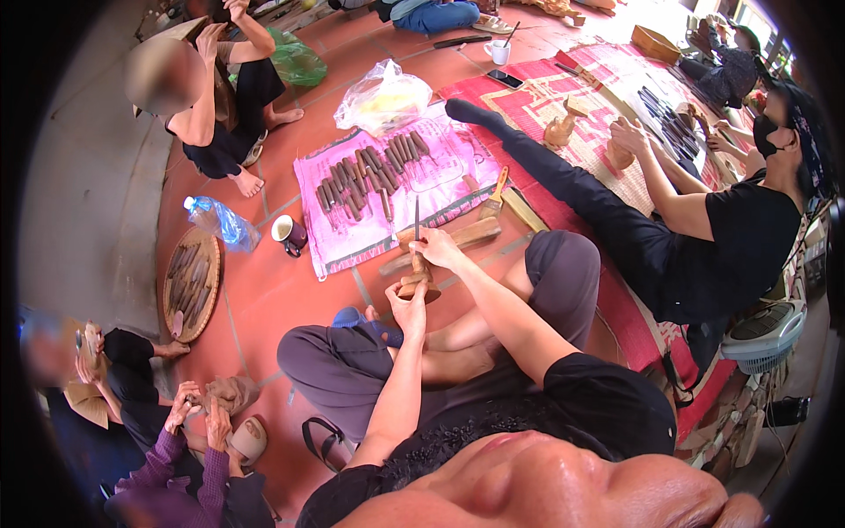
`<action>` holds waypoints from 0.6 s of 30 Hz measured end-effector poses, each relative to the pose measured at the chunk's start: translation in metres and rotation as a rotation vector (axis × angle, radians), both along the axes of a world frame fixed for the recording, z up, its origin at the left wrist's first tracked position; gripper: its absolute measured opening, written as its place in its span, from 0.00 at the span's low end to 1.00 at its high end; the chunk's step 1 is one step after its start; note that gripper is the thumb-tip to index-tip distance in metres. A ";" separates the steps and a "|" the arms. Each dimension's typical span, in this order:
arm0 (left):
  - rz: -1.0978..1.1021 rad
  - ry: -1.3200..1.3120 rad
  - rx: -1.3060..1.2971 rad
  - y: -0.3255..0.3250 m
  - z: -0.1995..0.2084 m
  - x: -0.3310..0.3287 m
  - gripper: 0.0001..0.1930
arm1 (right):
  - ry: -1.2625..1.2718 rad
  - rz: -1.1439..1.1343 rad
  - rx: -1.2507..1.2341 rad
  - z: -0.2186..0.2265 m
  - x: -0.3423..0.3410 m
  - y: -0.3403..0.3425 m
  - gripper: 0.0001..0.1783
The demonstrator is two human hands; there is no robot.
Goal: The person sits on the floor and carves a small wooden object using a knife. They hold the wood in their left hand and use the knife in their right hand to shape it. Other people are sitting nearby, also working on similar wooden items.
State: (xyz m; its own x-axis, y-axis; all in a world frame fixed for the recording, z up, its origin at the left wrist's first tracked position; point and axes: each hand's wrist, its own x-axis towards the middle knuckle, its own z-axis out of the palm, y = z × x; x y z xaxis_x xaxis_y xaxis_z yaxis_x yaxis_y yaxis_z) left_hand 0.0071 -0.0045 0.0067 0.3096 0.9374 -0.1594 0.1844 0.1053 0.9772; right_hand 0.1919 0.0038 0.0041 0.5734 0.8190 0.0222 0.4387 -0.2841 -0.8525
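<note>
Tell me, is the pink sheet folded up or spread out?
Spread out: the pink sheet lies flat, with brown-handled tools across it.

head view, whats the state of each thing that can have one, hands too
Left hand: closed on the wooden carving
Right hand: closed on the slim tool
Dark mug: upright, uncovered
Plastic bottle: capped
White cup: upright, slim stick in it
Phone: lying flat, screen dark
Brush: lying down
Pink cloth: spread out, tools on it
Round basket: holding tools
</note>
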 end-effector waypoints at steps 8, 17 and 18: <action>-0.002 -0.062 -0.029 -0.003 0.005 0.001 0.31 | -0.050 -0.041 -0.091 0.002 -0.003 0.003 0.17; 0.018 0.016 0.001 0.001 -0.002 -0.002 0.31 | -0.131 0.117 -0.149 0.024 -0.006 -0.007 0.19; 0.008 0.000 0.000 0.000 -0.002 0.000 0.31 | -0.158 0.089 -0.143 0.019 -0.005 -0.005 0.20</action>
State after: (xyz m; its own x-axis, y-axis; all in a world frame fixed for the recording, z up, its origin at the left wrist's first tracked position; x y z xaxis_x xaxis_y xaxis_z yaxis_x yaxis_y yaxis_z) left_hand 0.0068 -0.0043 0.0048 0.3024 0.9398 -0.1594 0.1831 0.1068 0.9773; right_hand 0.1867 -0.0008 0.0233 0.4974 0.8674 -0.0135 0.5926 -0.3511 -0.7250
